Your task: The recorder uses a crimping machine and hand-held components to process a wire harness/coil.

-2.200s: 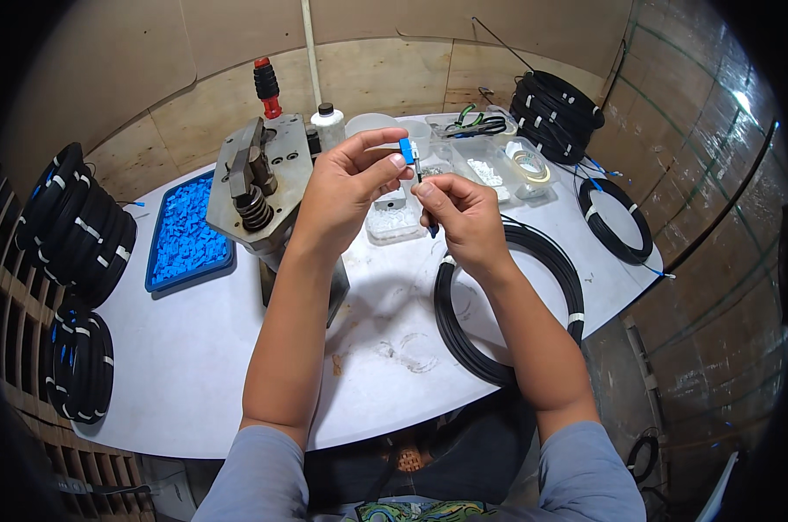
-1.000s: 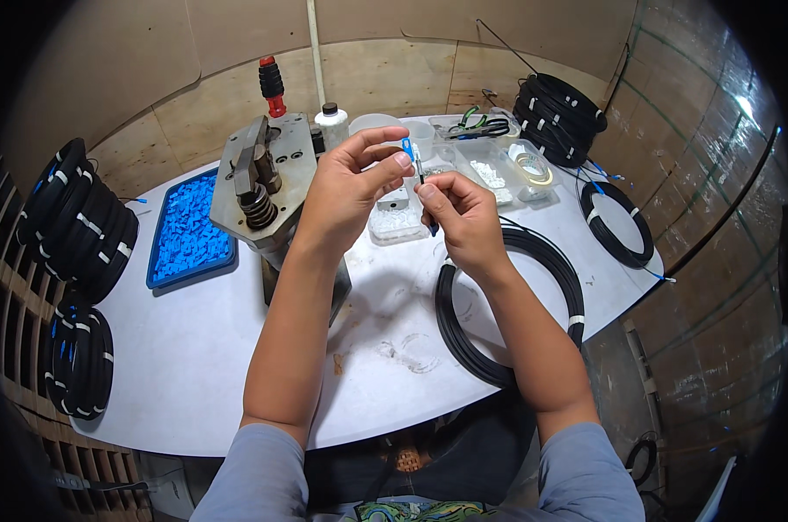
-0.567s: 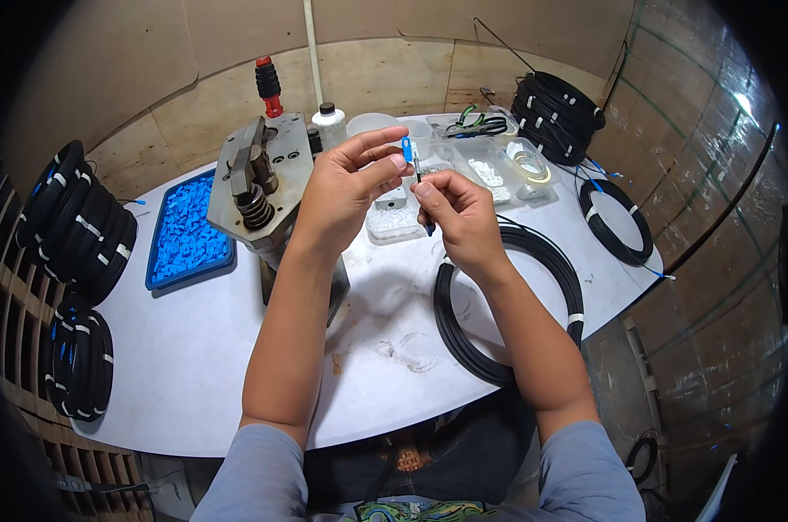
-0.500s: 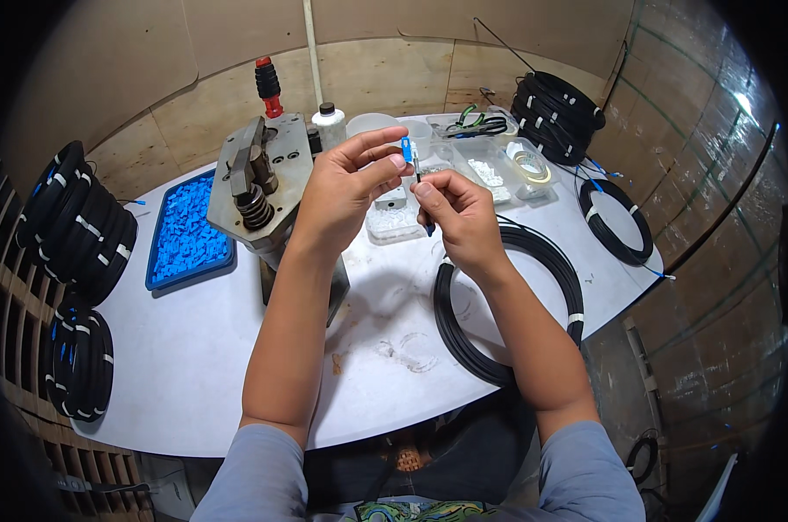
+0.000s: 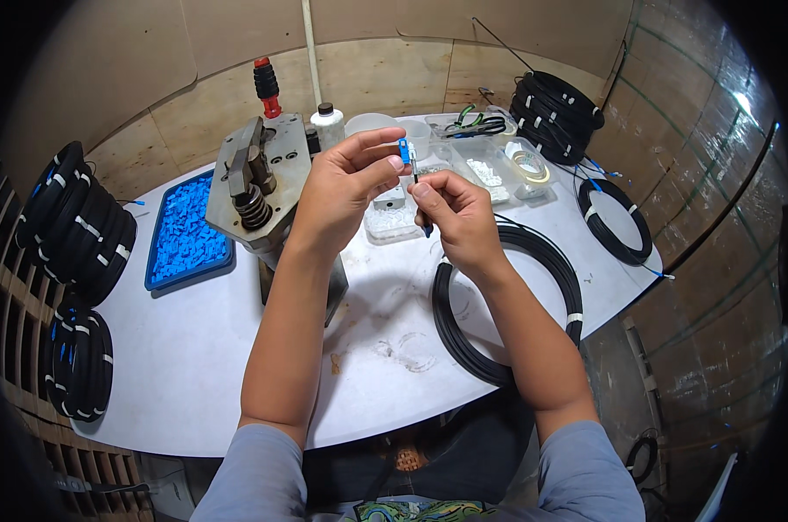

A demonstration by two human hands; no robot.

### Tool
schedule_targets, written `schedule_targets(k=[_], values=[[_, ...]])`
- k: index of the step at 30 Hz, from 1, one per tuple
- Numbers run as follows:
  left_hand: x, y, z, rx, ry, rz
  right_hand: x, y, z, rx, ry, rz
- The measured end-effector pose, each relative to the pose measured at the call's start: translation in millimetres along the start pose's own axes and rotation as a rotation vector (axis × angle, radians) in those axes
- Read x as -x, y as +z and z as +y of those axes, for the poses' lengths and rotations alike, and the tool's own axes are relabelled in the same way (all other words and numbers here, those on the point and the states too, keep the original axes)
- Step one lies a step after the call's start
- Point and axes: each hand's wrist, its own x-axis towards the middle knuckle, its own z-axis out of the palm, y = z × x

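In front of me, above the table, my left hand [image 5: 352,177] pinches a small blue plastic connector piece [image 5: 404,150] between thumb and fingertips. Close against its right side is a small white part [image 5: 412,151]. My right hand [image 5: 457,211] is closed round a slim dark rod [image 5: 416,170], which points up toward the white part. A dark blue end of the rod shows below the fingers; whether it is a tool or a cable I cannot tell. Whether the rod touches the white part is too small to make out.
A metal press [image 5: 263,170] stands left of my hands, beside a blue tray [image 5: 153,284] of blue pieces. Clear boxes [image 5: 394,233] hold white parts. A black cable coil [image 5: 446,322] lies under my right forearm; more coils [image 5: 557,117] stand at both sides. Behind is a white bottle [image 5: 329,128].
Both hands have stayed nearly in place. The blue connector piece has shifted slightly left and down, and the white part beside it shows more plainly.
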Motion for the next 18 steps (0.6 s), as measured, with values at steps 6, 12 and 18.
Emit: schedule_targets(k=[6,12,18], values=[[0.1,-0.3,1.2,0.011,-0.011,-0.006,0.3,0.6,-1.4,0.007,-0.001,0.001],[0.4,-0.2,2.0,0.029,-0.009,-0.015,-0.3,0.1,-0.2,0.014,-0.007,0.007],[0.4,0.9,2.3,0.057,-0.024,0.0,0.4,0.5,-0.6,0.014,-0.004,0.015]])
